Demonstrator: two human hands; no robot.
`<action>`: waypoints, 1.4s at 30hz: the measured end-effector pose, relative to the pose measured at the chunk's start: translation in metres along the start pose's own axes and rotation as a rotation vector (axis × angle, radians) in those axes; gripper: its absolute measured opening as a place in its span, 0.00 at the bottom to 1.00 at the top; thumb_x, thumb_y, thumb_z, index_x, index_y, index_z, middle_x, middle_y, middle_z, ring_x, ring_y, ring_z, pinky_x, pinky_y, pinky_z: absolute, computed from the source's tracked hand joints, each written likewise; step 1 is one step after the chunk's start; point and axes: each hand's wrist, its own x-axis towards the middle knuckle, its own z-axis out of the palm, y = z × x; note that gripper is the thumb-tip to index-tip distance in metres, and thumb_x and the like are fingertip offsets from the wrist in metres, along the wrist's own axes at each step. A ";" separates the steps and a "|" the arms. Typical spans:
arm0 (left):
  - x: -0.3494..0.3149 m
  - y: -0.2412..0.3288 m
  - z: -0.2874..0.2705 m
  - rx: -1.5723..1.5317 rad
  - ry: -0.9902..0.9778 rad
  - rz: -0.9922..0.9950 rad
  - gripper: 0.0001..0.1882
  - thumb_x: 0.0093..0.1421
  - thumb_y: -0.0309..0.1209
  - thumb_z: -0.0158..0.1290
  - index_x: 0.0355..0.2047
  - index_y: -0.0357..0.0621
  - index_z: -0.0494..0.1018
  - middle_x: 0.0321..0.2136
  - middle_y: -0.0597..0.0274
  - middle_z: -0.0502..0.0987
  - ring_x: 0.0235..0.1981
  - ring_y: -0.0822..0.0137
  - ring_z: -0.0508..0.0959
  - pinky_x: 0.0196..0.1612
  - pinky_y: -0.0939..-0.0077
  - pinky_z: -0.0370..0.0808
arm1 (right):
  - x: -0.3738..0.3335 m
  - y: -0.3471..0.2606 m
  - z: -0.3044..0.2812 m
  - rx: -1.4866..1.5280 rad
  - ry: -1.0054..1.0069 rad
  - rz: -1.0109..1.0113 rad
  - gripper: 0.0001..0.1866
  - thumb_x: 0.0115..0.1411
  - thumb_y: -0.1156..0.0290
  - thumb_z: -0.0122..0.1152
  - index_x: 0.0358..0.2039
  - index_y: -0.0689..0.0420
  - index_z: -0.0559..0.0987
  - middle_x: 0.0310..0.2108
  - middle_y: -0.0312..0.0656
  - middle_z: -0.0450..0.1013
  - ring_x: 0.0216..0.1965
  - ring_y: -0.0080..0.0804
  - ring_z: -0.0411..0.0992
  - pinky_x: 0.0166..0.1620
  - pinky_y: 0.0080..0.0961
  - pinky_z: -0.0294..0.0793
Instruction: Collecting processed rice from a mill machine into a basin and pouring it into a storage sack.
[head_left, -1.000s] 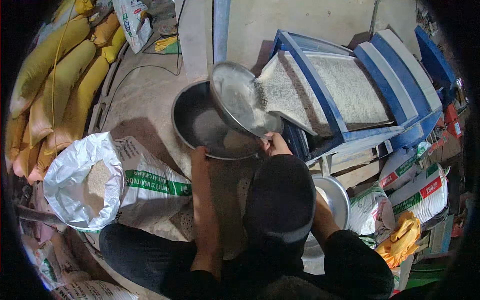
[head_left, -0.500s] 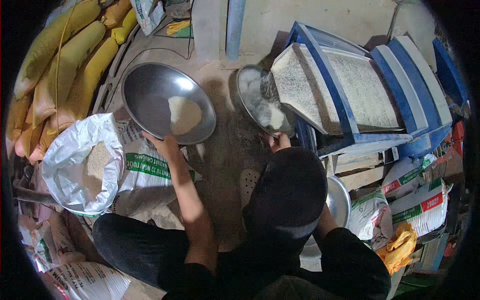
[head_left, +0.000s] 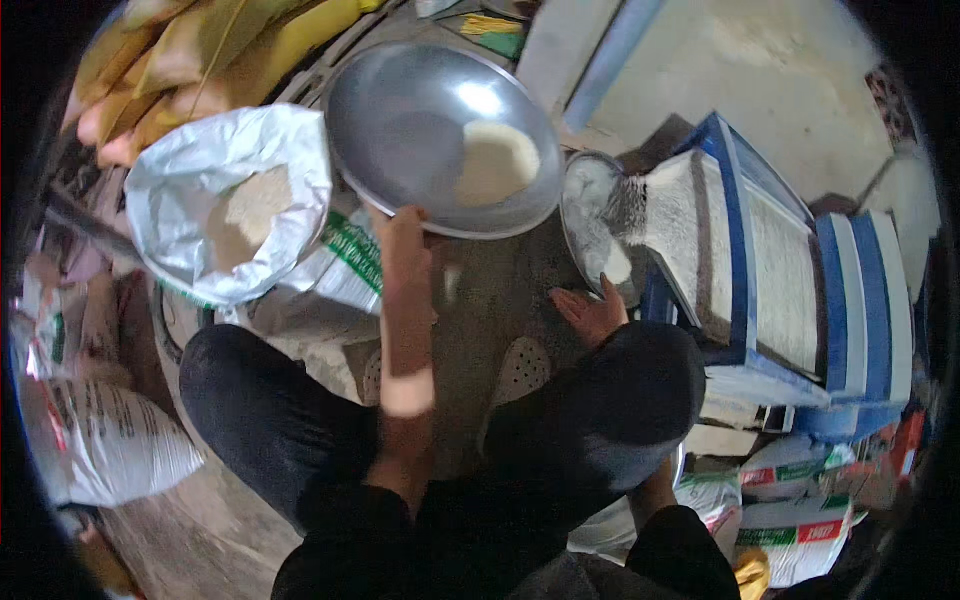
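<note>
The right hand (head_left: pixel 594 312) has opened beside the small pan (head_left: pixel 569 222), right of middle, so it looks free. The left hand (head_left: pixel 402 230) grips the big bowl (head_left: pixel 395 150), top middle.

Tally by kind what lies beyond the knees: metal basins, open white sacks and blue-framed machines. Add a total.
Metal basins: 2
Open white sack: 1
Blue-framed machine: 1
Total: 4
</note>
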 end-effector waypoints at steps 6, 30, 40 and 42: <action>-0.030 0.037 0.014 -0.033 -0.016 0.033 0.34 0.46 0.18 0.44 0.56 0.43 0.51 0.36 0.50 0.65 0.30 0.55 0.73 0.28 0.60 0.79 | -0.071 -0.001 0.123 -0.933 -0.456 -0.121 0.47 0.58 0.42 0.49 0.62 0.67 0.47 0.61 0.61 0.51 0.58 0.52 0.60 0.57 0.45 0.63; -0.085 0.125 0.012 -1.622 -0.749 -0.442 0.28 0.56 0.16 0.31 0.58 0.20 0.45 0.57 0.24 0.50 0.59 0.38 0.57 0.46 0.63 0.79 | -0.255 0.155 0.382 -1.440 -1.129 -1.433 0.27 0.52 0.86 0.39 0.54 0.63 0.67 0.44 0.55 0.70 0.43 0.39 0.69 0.46 0.27 0.68; -0.077 0.105 0.015 -1.744 -0.887 -0.435 0.11 0.54 0.14 0.36 0.39 0.23 0.60 0.39 0.36 0.68 0.42 0.51 0.74 0.41 0.68 0.81 | -0.276 0.166 0.362 -1.498 -1.272 -1.605 0.30 0.50 0.86 0.39 0.56 0.61 0.65 0.42 0.53 0.72 0.43 0.44 0.71 0.45 0.31 0.69; -0.075 0.099 0.014 -1.504 -0.681 -0.255 0.04 0.55 0.16 0.39 0.31 0.30 0.62 0.33 0.45 0.69 0.34 0.59 0.75 0.39 0.65 0.81 | -0.254 0.150 0.367 -1.337 -1.214 -1.419 0.32 0.49 0.86 0.40 0.59 0.60 0.62 0.42 0.51 0.72 0.42 0.39 0.71 0.44 0.27 0.70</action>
